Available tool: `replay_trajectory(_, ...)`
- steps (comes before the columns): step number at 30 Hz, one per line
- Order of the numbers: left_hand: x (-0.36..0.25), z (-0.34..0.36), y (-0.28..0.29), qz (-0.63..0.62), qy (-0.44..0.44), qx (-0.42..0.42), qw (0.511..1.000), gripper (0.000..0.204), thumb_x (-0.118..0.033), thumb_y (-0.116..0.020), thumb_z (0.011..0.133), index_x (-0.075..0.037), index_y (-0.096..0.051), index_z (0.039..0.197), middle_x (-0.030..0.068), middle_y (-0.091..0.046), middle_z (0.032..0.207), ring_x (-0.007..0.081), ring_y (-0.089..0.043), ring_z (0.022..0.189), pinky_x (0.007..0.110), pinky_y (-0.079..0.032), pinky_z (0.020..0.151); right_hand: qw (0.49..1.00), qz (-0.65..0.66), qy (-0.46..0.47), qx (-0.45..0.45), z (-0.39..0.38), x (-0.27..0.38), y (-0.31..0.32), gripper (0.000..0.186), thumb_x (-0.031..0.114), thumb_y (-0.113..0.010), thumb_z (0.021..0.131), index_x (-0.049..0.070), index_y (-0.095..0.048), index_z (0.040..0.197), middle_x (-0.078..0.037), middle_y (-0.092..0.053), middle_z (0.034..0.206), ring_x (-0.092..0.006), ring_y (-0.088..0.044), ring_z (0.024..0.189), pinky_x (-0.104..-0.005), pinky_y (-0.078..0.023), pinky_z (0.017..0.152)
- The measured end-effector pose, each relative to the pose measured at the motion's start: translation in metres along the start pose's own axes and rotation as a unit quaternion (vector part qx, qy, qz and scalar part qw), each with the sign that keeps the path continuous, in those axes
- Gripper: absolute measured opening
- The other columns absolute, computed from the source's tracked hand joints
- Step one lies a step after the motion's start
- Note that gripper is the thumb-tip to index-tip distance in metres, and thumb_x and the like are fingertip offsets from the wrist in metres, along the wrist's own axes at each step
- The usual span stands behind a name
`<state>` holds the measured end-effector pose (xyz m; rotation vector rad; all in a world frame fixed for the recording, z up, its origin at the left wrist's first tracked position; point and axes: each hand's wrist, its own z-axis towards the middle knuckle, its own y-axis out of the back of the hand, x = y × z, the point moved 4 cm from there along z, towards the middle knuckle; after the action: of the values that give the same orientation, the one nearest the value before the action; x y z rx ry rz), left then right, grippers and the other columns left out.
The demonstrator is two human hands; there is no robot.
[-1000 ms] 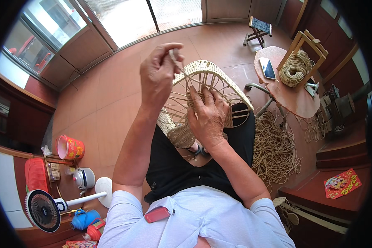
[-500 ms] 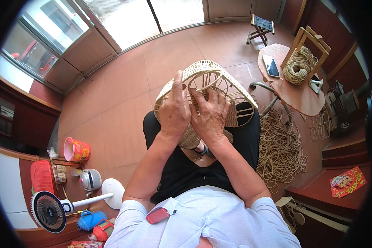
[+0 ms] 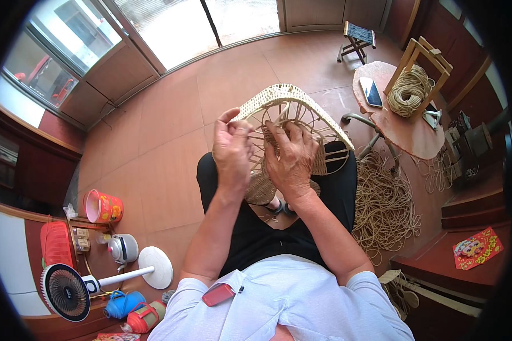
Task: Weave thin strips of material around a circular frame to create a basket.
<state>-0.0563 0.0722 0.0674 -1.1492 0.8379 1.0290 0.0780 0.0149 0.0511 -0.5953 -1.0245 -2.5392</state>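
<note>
A woven basket-like piece of pale cord (image 3: 324, 120) rests across my lap, its thick braided rim curving away from me and its inside showing open ribs. My right hand (image 3: 292, 156) reaches into it, fingers bent and pressed on the ribs and strands. Just left of it, my left hand (image 3: 232, 149) is raised at the rim with its fingers curled in. Whatever those fingers pinch, if anything, is too small to make out. Between the hands a light strand loops up inside the piece. Both hands partly hide the weave below them.
Right of my legs lies a heap of loose cord (image 3: 385, 207). Beyond it, a low table (image 3: 404, 133) bears a phone (image 3: 371, 92), a cord coil (image 3: 409, 91) and a wooden frame. A folding stool (image 3: 358, 41) stands behind. At left are a fan (image 3: 66, 291), kettle (image 3: 123, 248) and bucket (image 3: 103, 206).
My left hand has drawn back slightly to the left from the rim, turning, and its raised forefinger has curled in. My right hand stays on the weave almost unmoved.
</note>
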Motion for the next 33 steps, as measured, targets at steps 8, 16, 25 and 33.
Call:
replay_trajectory(8, -0.076, -0.032, 0.102, -0.117, 0.051, -0.029, 0.991, 0.032, -0.017, -0.063, 0.114, -0.007, -0.057, 0.143, -0.0045, -0.046, 0.08, 0.002, -0.034, 0.057, 0.021, -0.03, 0.046, 0.996, 0.035, 0.053, -0.06, -0.005, 0.01, 0.007, 0.037, 0.012, -0.077, 0.091, 0.02, -0.079, 0.127, -0.002, -0.068, 0.118, -0.026, -0.061, 0.119, -0.0448, -0.042, 0.102)
replay_trajectory(16, -0.187, -0.069, 0.149, -0.108, -0.163, -0.016, 0.981, 0.029, -0.019, -0.058, 0.118, -0.005, -0.06, 0.143, 0.0018, -0.058, 0.085, 0.0067, -0.04, 0.056, 0.024, -0.04, 0.051, 0.993, 0.03, 0.055, -0.098, 0.018, 0.002, -0.007, 0.014, 0.025, -0.084, 0.092, 0.021, -0.08, 0.104, 0.004, -0.07, 0.102, -0.0213, -0.066, 0.1, -0.0419, -0.046, 0.091)
replay_trajectory(25, -0.18, -0.07, 0.098, 0.141, -0.238, -0.048, 0.96, 0.023, -0.017, -0.058, 0.117, -0.005, -0.06, 0.136, 0.0141, -0.079, 0.104, 0.0106, -0.066, 0.07, 0.025, -0.057, 0.064, 0.995, 0.007, -0.043, -0.086, 0.03, 0.0, -0.013, 0.008, 0.024, -0.081, 0.093, 0.018, -0.077, 0.095, -0.001, -0.072, 0.086, -0.0257, -0.07, 0.085, -0.0433, -0.051, 0.078)
replay_trajectory(33, -0.147, -0.063, 0.061, 0.155, -0.183, 0.006, 0.971, 0.022, -0.015, -0.056, 0.117, -0.004, -0.058, 0.136, 0.0173, -0.078, 0.105, 0.0149, -0.071, 0.077, 0.027, -0.06, 0.07, 0.995, 0.024, -0.063, -0.073, 0.032, -0.004, -0.012, 0.01, 0.023, -0.08, 0.093, 0.015, -0.075, 0.09, -0.001, -0.072, 0.08, -0.0274, -0.071, 0.08, -0.0452, -0.054, 0.078)
